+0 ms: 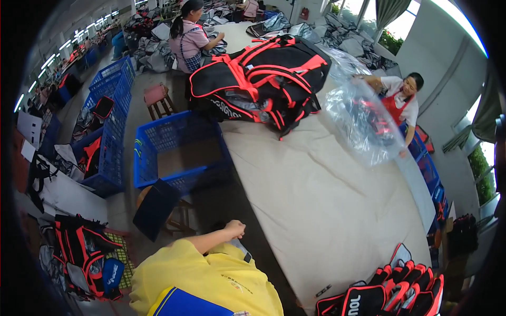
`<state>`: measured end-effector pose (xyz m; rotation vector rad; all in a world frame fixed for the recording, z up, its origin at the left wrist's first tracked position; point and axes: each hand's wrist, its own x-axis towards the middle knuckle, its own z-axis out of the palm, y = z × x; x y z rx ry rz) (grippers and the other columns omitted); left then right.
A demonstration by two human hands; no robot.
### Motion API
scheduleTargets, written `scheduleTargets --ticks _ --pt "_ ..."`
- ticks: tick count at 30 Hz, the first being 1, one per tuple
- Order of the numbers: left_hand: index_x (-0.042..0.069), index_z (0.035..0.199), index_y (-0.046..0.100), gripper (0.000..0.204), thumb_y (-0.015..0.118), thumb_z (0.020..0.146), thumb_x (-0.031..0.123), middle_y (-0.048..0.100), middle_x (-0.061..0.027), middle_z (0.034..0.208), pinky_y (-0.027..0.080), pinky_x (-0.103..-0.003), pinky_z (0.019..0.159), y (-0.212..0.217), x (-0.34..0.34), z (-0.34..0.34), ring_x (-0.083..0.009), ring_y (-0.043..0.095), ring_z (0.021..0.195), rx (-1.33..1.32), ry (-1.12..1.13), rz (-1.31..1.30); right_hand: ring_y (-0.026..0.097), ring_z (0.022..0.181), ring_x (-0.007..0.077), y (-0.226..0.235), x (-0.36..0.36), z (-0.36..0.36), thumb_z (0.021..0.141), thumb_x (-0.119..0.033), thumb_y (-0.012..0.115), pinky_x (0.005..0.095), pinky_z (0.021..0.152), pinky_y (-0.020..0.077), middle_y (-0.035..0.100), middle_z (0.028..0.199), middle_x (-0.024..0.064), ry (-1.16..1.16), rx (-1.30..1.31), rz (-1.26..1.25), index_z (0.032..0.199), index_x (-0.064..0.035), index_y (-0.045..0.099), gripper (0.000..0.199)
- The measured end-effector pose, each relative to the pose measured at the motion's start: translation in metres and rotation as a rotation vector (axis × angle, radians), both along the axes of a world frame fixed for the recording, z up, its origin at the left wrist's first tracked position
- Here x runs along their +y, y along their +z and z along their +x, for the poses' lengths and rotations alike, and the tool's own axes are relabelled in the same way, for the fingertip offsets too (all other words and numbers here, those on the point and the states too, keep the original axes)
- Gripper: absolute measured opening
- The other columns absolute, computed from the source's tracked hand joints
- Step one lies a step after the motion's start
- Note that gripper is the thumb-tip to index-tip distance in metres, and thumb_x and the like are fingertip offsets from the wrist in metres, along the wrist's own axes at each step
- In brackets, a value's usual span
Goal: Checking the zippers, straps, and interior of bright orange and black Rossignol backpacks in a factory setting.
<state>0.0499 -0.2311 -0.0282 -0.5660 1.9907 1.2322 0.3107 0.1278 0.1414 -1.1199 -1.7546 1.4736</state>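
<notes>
My left hand point(235, 229) is in front of my yellow shirt point(232, 282), beside the near left edge of the long table point(321, 210). Its fingers are curled closed, and I cannot make out what they hold, if anything. A bit of grey material point(242, 248) shows just below it. My right hand is out of view. A stack of black and red bags point(379, 289) lies on the table at the near right. Farther up the table rests a large black bag with red trim and straps point(263, 79).
Across the table, a person in a red apron point(398, 105) handles a clear plastic bag point(363, 124). Another person point(191, 39) works at the far left side. A blue crate point(182, 150), a stool point(159, 101) and a dark-topped stool point(157, 209) stand left of the table.
</notes>
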Motion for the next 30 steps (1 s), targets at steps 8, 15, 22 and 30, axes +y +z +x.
scheduleTargets --ticks 8,15,22,30 --pt "0.002 0.083 0.068 0.041 0.056 0.106 0.033 0.069 -0.0071 0.067 0.049 -0.032 0.054 0.087 -0.041 -0.215 -0.0145 0.065 0.057 0.575 0.190 0.469 0.072 0.099 0.0250 -0.069 -0.143 -0.078 0.105 -0.032 0.063 0.0374 0.086 0.0598 0.073 0.114 0.0137 0.173 -0.313 -0.055 0.128 -0.0003 0.066 0.039" --pt "0.001 0.112 0.061 0.035 0.062 0.104 0.035 0.070 -0.0115 0.080 0.057 -0.032 0.055 0.206 -0.038 -0.488 -0.0196 0.069 0.060 0.790 0.581 0.679 0.072 0.098 0.0226 -0.114 -0.198 0.012 0.108 -0.031 0.060 0.0357 0.085 0.0597 0.073 0.112 0.0124 -0.104 -0.591 -0.246 0.127 -0.0012 0.065 0.036" --pt "0.006 0.112 0.062 0.085 0.076 0.075 0.081 0.059 -0.0091 0.084 0.051 -0.042 0.054 0.159 -0.048 -0.575 -0.0260 0.063 0.061 0.081 0.672 0.671 0.073 0.092 0.0233 -0.165 -0.219 0.066 0.108 -0.031 0.061 0.0362 0.078 0.0599 0.075 0.102 0.0098 -0.388 -0.288 -0.509 0.125 -0.0046 0.067 0.031" --pt "-0.002 0.093 0.071 0.052 0.057 0.102 0.048 0.068 -0.0257 0.075 0.052 -0.057 0.069 0.327 -0.006 -0.616 -0.0454 0.070 0.074 1.218 0.188 0.213 0.073 0.086 0.0221 -0.209 -0.179 0.038 0.105 -0.032 0.066 0.0381 0.078 0.0585 0.078 0.097 0.0108 0.045 -0.601 -0.239 0.123 -0.0033 0.072 0.035"
